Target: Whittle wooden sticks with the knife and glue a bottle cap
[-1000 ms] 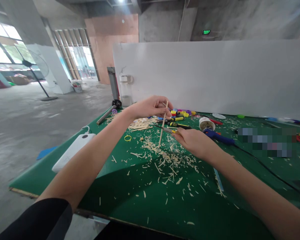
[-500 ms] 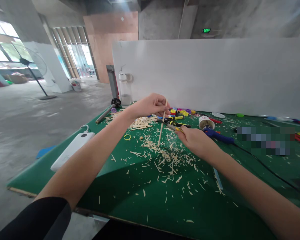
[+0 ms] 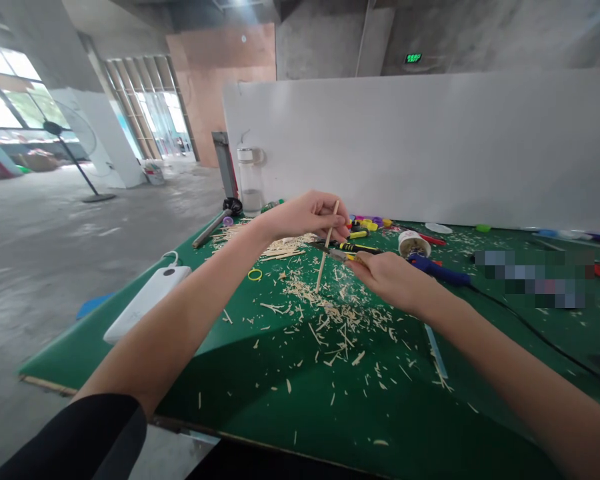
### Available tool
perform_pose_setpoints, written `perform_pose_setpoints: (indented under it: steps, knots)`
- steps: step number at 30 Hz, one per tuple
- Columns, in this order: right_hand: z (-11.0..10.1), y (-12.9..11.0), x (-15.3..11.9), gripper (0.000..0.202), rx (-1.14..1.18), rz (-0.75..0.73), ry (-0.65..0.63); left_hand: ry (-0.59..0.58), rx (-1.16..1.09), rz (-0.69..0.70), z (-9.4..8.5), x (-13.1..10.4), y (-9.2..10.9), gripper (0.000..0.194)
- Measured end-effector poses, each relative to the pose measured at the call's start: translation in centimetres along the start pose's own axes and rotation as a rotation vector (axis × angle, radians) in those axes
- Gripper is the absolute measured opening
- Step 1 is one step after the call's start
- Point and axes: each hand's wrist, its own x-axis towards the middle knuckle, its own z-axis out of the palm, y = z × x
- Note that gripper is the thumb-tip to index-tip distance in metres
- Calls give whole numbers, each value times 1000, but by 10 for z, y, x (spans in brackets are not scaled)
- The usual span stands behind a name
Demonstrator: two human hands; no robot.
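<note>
Wooden stick (image 3: 327,247): centre frame, near-upright, top pinched in left hand (image 3: 305,215), lower tip on tabletop (image 3: 260,393). Right hand (image 3: 387,277), just right, grips cutter (image 3: 333,251), blade meeting stick mid-length.
</note>
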Motion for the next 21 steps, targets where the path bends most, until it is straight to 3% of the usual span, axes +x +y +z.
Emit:
perform_pose_setpoints:
  steps: [9, 16, 21]
  knots:
    - [-6, -6, 2, 48, -22, -27, -39, -122, -78, -42, -8, -9, 6, 22]
    - [-3, 0, -6, 50, -55, 10, 35, 53, 163, 22, -11, -1, -7, 24]
    - [3, -1, -8, 48, -106, 56, 72, 127, 166, 43, -13, 2, -11, 23]
